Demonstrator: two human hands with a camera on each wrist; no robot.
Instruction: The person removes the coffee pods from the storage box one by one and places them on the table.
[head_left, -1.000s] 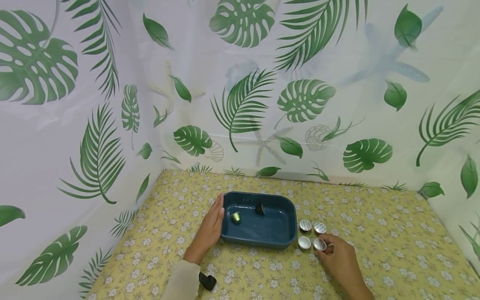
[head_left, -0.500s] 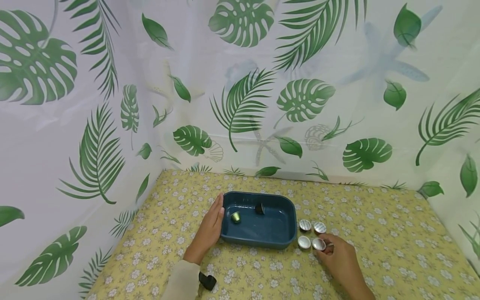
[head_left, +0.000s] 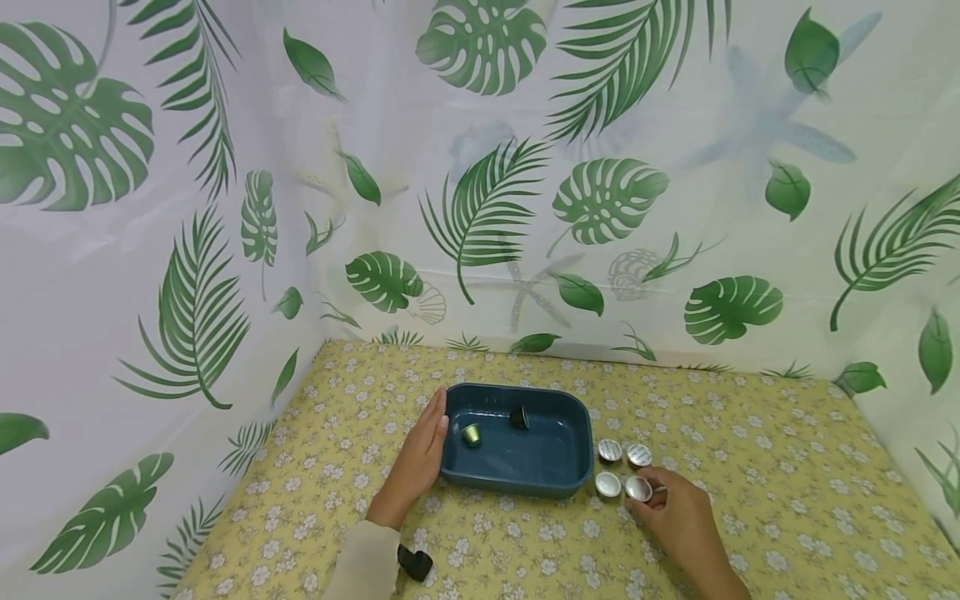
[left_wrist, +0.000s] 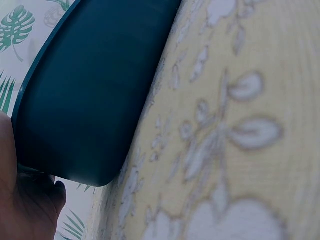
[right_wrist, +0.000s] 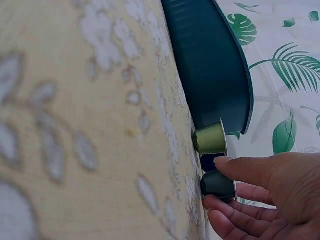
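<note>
Floral-patterned surface [head_left: 780, 467] bearing a dark blue rectangular dish [head_left: 532, 462]. The left hand [head_left: 415, 458], fingers extended, rests against the dish's left wall; the right hand [head_left: 677, 510] pinches a dark green capsule [right_wrist: 218, 185] beside three other capsules [head_left: 608, 485] (foil lids upward), right of the dish. Inside: green capsule [head_left: 471, 435], black capsule [head_left: 519, 417].

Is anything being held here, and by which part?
The right hand pinches a dark green capsule by its sides; the left hand only rests against the blue dish.
</note>
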